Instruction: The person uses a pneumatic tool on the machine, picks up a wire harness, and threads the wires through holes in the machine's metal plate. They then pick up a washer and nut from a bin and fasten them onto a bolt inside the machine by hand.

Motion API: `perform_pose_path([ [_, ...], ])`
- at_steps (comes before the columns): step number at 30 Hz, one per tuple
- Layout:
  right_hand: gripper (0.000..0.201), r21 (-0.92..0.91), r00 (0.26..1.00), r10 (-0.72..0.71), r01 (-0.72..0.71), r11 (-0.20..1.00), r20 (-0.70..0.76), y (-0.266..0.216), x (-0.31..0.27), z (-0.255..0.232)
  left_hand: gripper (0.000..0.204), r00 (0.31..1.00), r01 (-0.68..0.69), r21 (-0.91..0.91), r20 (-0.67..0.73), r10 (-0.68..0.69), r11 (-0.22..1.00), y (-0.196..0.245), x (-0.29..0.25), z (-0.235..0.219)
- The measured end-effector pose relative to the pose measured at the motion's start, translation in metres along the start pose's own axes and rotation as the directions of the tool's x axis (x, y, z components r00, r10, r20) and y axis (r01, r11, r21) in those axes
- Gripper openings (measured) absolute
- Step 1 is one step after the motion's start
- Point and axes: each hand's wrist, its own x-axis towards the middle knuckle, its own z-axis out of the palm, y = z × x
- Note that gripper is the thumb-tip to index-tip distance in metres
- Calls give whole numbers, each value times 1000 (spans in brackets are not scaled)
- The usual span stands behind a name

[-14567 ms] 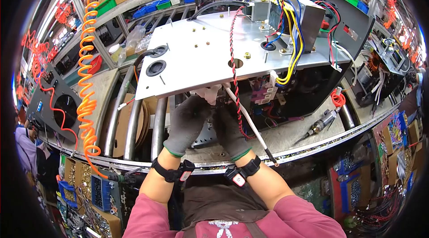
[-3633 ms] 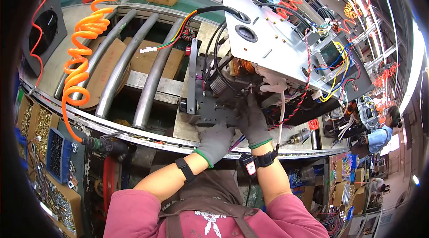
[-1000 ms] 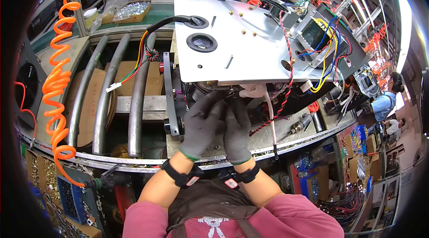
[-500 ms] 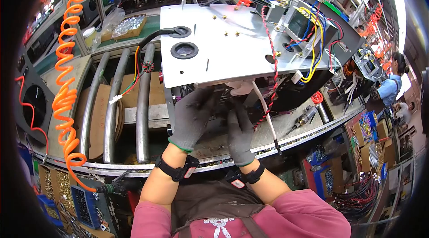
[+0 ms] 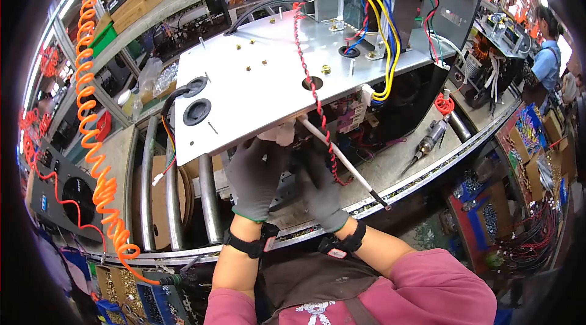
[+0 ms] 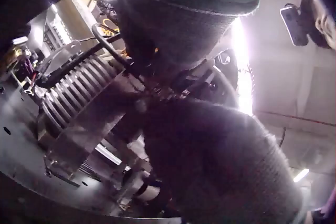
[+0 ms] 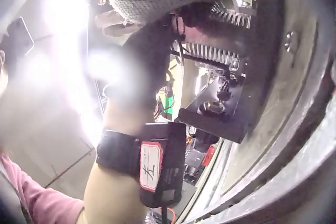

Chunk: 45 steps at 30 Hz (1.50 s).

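Observation:
Both hands wear grey gloves and reach under the front edge of a white metal plate (image 5: pixel 244 87) on an open machine unit. My left hand (image 5: pixel 256 178) is beside a pale, soft-looking wrapped piece (image 5: pixel 279 134); its fingertips are hidden. The right hand (image 5: pixel 318 193) sits close to its right, fingers in shadow, and I cannot tell what either hand holds. Beside them a white-sleeved cable (image 5: pixel 342 157) with a dark end slants down. A red-black twisted wire (image 5: pixel 303 56) hangs over the plate. In the left wrist view, a ribbed metal coil (image 6: pixel 79 92) lies beside the gloves.
A pneumatic screwdriver (image 5: pixel 430 139) lies on the bench at the right. Metal rollers (image 5: pixel 210 203) run left of the unit. An orange coiled hose (image 5: pixel 88 117) hangs at the left. Bins of small fasteners (image 5: pixel 125 291) stand below the bench edge. Another person (image 5: pixel 543 59) is at the far right.
Some seconds ago my left hand was lower, at a black bracket; now it is up under the plate beside the right hand. Lately the head view has swung and the hands stay close together there.

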Motion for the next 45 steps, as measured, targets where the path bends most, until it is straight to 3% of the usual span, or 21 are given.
perform_pose_path([
  [1,39,9,1000,1,-1,1000,-2,0,1,-2,19,996,-8,66,-85,13,998,4,0,2],
  [3,41,-333,953,-304,290,897,11,-2,3,-6,22,994,-15,129,-103,29,992,-3,-2,14],
  [4,40,-308,925,-379,361,880,-1,-2,7,-5,22,984,-49,170,-159,77,984,-4,-1,18],
  [5,40,-305,925,-379,360,881,-1,-2,7,-6,22,969,-79,211,-213,124,974,-3,-1,21],
  [7,52,-310,972,-163,210,927,170,-3,5,-8,23,977,-56,147,-196,85,988,-2,1,24],
  [8,53,-375,968,-174,231,898,180,-10,8,-8,24,983,-31,79,-177,44,996,-2,2,25],
  [12,51,-305,954,-233,282,910,187,-8,12,-4,27,994,-45,23,-94,47,999,-10,0,27],
  [15,50,-362,927,-337,374,854,163,-9,15,-4,30,985,-130,39,-108,134,991,-11,2,27],
  [17,35,-284,945,-312,326,902,93,-13,15,-3,32,998,-24,-196,-70,11,980,-13,1,28],
  [20,35,-261,954,-286,301,917,93,-7,13,-2,31,998,30,-281,-37,-42,959,-20,-2,30],
  [24,35,-237,945,-303,324,916,121,2,17,-2,30,992,92,-286,-60,-113,954,-18,-1,32],
  [26,35,-178,964,-238,257,950,119,4,17,1,32,998,-13,-55,63,17,998,-11,8,18],
  [30,34,-201,973,-209,225,953,99,-2,19,3,32,996,-14,-143,85,26,990,-8,8,14],
  [32,35,-216,972,-176,207,954,155,-6,20,-3,21,997,13,-189,-69,-27,982,-1,10,20],
  [33,35,-220,973,-177,206,953,146,-10,22,-8,21,998,7,-196,-65,-20,981,-8,7,29],
  [35,55,-298,919,-87,213,930,384,-27,24,-20,22,971,47,-406,-198,-138,913,-17,1,47],
  [36,55,-376,897,-294,411,831,330,-20,22,-18,23,986,40,-352,-140,-95,935,-23,-4,46],
  [37,55,-379,899,-288,406,832,331,-24,19,-19,23,986,46,-355,-137,-100,934,-18,-1,37],
  [39,40,-418,918,-248,366,831,311,-40,14,-20,22,1000,-6,-80,18,7,997,-12,4,25],
  [42,42,-495,932,-142,302,815,333,-46,11,-20,26,995,102,-199,-4,-105,975,-24,-1,33],
  [45,42,-434,908,-245,383,816,341,-45,23,-15,27,995,97,-162,30,-94,982,-19,-2,29],
])
